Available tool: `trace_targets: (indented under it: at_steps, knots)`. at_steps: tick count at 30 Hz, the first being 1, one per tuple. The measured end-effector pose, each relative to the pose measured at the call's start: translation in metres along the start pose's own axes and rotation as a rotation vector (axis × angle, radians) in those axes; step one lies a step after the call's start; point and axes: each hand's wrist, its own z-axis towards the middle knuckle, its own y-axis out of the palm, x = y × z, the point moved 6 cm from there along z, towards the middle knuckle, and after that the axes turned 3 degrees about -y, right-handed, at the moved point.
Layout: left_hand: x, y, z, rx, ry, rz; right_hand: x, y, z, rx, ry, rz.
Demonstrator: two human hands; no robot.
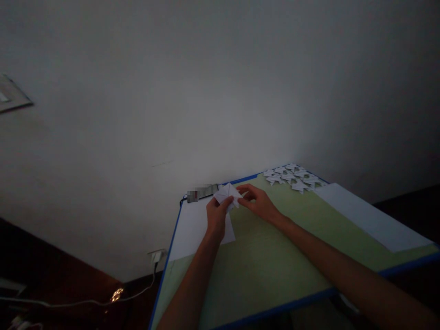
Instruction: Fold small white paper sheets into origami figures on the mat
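Above the green tabletop point(264, 256) I hold a small piece of folded white paper point(227, 190), with creases and pointed corners. My left hand point(217, 215) pinches it from below left, the thumb lying across its front. At its right edge, the fingers and thumb of my right hand point(256, 200) are closed on a corner. Below my left hand lies white paper point(192, 224) on the table's left side. Several folded white paper shapes point(287, 176) with pointed tips stand grouped at the far right corner.
A phone-like dark device point(206, 192) lies at the table's back left edge, by the wall. A long white sheet point(371, 217) covers part of the right side. Blue edging point(275, 313) borders the table. A plug with a cord point(156, 259) sits in the wall at left.
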Motion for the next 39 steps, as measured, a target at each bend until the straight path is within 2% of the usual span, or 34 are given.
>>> trace_targets:
  at_steps: [4, 8, 22, 30, 39]
  knots:
    - [-0.002, -0.001, 0.001, 0.018, -0.036, -0.032, -0.011, 0.001, -0.003, -0.02, -0.187, -0.178]
    - [-0.003, -0.002, 0.001, 0.028, -0.05, -0.012, -0.014, 0.003, -0.006, -0.031, -0.268, -0.245]
    - [0.005, 0.002, -0.004, 0.021, -0.007, 0.129, -0.018, 0.001, -0.007, -0.004, -0.302, -0.279]
    - [0.006, 0.004, -0.004, 0.01, -0.029, 0.171, -0.016, 0.0, -0.006, -0.025, -0.333, -0.285]
    - [0.001, 0.005, -0.005, -0.022, -0.079, 0.088, -0.012, -0.002, -0.002, -0.015, -0.284, -0.259]
